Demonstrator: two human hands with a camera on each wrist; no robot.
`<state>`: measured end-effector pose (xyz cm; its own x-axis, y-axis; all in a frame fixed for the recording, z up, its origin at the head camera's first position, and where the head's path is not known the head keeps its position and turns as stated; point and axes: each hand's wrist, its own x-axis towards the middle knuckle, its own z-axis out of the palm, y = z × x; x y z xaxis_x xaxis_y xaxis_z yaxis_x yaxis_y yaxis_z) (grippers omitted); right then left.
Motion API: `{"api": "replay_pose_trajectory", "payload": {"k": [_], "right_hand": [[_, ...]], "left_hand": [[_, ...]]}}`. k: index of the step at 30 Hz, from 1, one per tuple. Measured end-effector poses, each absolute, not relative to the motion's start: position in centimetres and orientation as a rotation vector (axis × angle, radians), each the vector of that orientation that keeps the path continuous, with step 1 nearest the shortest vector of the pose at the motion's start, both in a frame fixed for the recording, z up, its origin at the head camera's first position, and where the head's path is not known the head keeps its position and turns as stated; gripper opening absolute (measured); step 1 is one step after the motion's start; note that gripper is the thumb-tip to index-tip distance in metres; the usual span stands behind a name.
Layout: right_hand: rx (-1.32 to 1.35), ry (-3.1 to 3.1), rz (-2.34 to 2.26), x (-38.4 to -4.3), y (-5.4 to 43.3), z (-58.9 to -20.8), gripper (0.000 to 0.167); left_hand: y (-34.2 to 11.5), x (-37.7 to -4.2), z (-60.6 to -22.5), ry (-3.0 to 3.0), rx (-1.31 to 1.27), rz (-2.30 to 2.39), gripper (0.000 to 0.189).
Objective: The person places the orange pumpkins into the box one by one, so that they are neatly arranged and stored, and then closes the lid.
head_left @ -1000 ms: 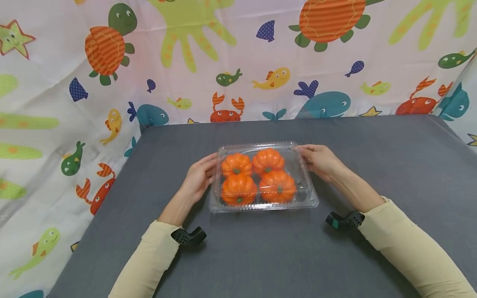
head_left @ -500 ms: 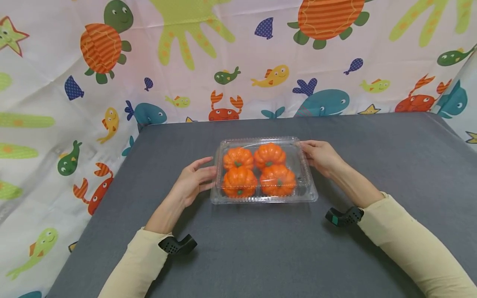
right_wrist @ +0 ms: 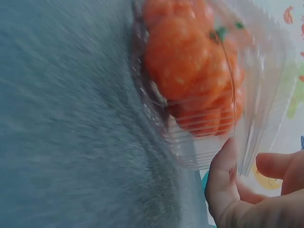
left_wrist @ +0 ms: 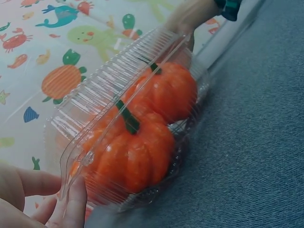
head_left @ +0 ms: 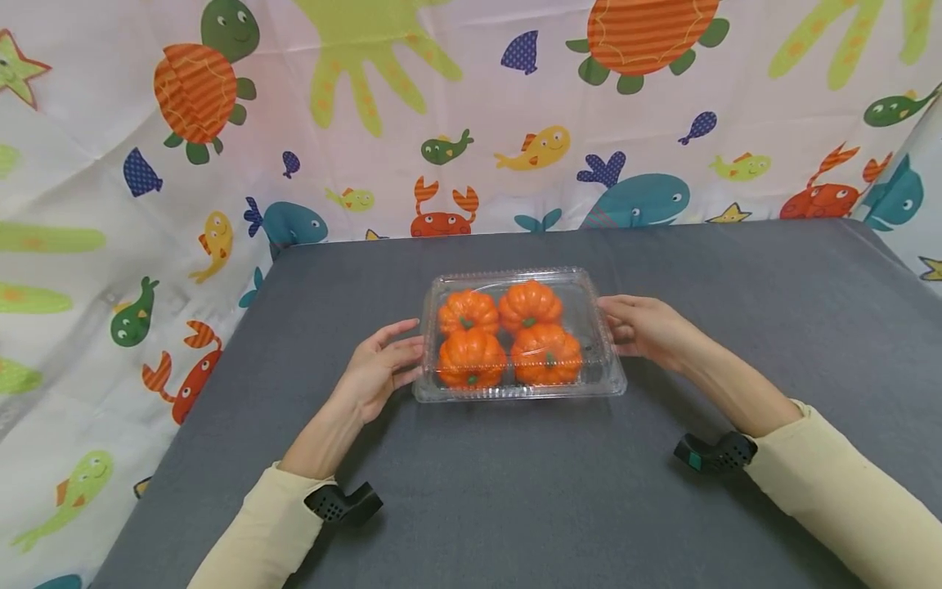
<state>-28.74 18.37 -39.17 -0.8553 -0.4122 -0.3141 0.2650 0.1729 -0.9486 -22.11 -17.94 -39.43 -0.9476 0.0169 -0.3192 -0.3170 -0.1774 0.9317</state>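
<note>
A lidded clear plastic clamshell container point(head_left: 603, 364) stands on the grey table and holds several orange toy pumpkins point(head_left: 546, 353) with green stems. My left hand point(head_left: 371, 370) is at its left side; in the left wrist view, the thumb and a finger point(left_wrist: 76, 199) pinch the container's rim. My right hand point(head_left: 651, 331) is beside the right side, fingers loosely bent. In the right wrist view, one finger point(right_wrist: 223, 166) is at the rim and the thumb stands a little apart from it. The lid lies over the pumpkins, and the container's underside is hidden.
Grey cloth covers the table point(head_left: 515, 491) around the container. Behind and to the left hangs a white curtain point(head_left: 353, 270) printed with sea animals. A black wrist camera point(head_left: 343, 503) sits on the left cuff, another black wrist camera point(head_left: 715, 452) on the right.
My left hand has drawn back slightly toward the lower left. Moving right and nearer, my right hand has left the container's far corner. The container has barely shifted.
</note>
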Motion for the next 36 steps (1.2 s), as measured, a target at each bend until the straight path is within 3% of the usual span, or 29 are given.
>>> {"api": "replay_pose_trajectory", "payload": {"k": [7,20,24,31,36], "right_hand": [[-0.165,1.83,-1.722,-25.8,19.4,-39.1,0.05],[-0.09,1.791,-1.796,-21.5,19.0,-38.9,0.064],[-0.079,1.737,-1.829,-20.8,18.9,-39.3,0.064],[-0.092,1.607,-1.971,-20.2,19.2,-39.5,0.066],[-0.029,1.603,-2.047,-20.2,18.8,-39.4,0.059]], "left_hand": [[-17.9,-21.8,-39.3,1.841,-0.338,2.233,0.046],[-18.0,-21.5,-39.2,1.811,-0.285,2.234,0.054],[-17.8,-21.1,-39.2,1.813,-0.261,2.258,0.058],[-17.8,-20.9,-39.6,1.841,-0.286,2.172,0.05],[-18.4,-19.5,-39.8,1.773,-0.241,2.094,0.049]]}}
